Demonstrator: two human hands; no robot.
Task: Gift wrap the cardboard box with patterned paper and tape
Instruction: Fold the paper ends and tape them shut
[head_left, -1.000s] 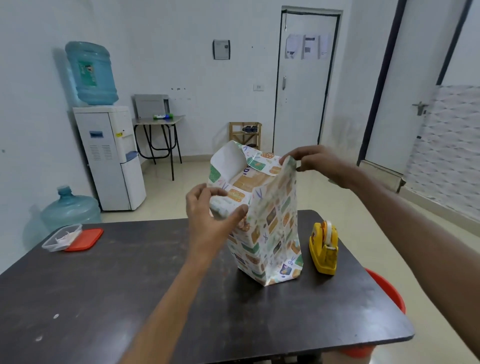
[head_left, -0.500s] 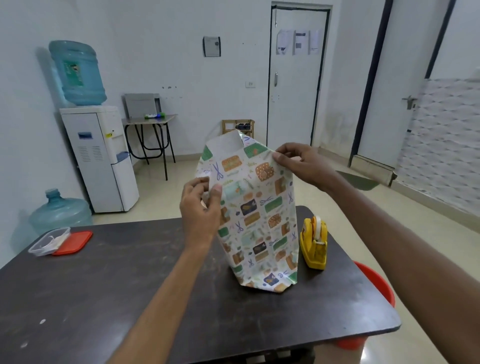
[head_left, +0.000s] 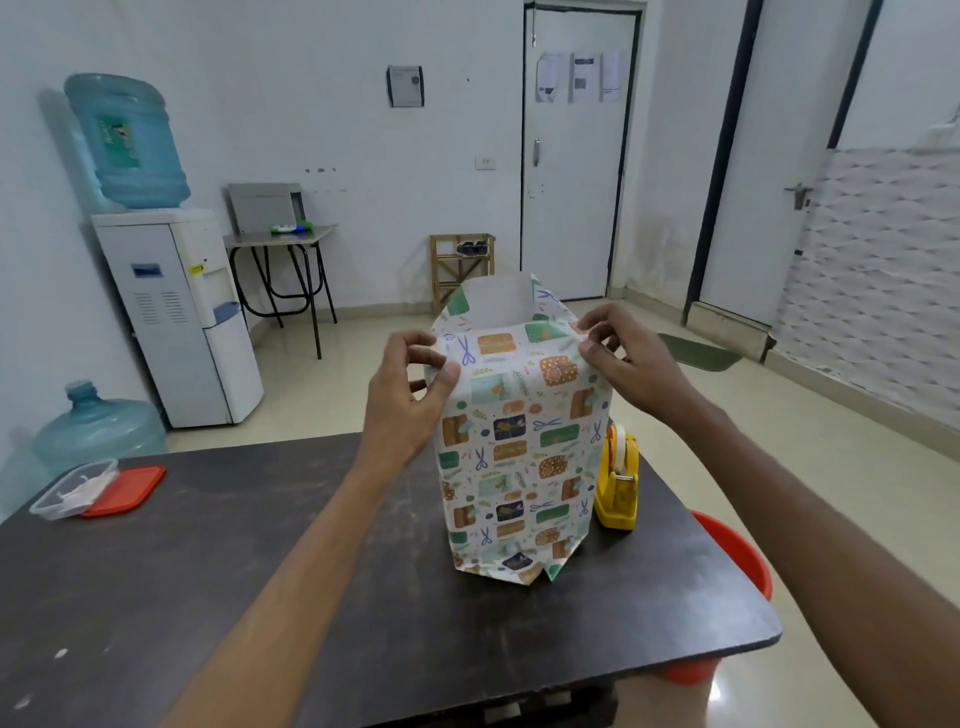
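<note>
— Bright?
— Evenly, soft and white. The bottle (head_left: 124, 140) throws a faint shadow on the wall (head_left: 291, 93) at upper left; a glint sits on the floor (head_left: 727, 699) at lower right.
— Sharp?
— Slightly soft; lines bow toward the right edge.

Office-type rm: water dispenser (head_left: 176, 317), spare jug (head_left: 98, 431) by it, notices (head_left: 579, 77) taped on door (head_left: 571, 218).

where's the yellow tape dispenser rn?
Head view: the yellow plastic tape dispenser stands on the dark rectangular table, right of centre, close beside the right side of the upright box wrapped in patterned paper, below the right hand.
</note>
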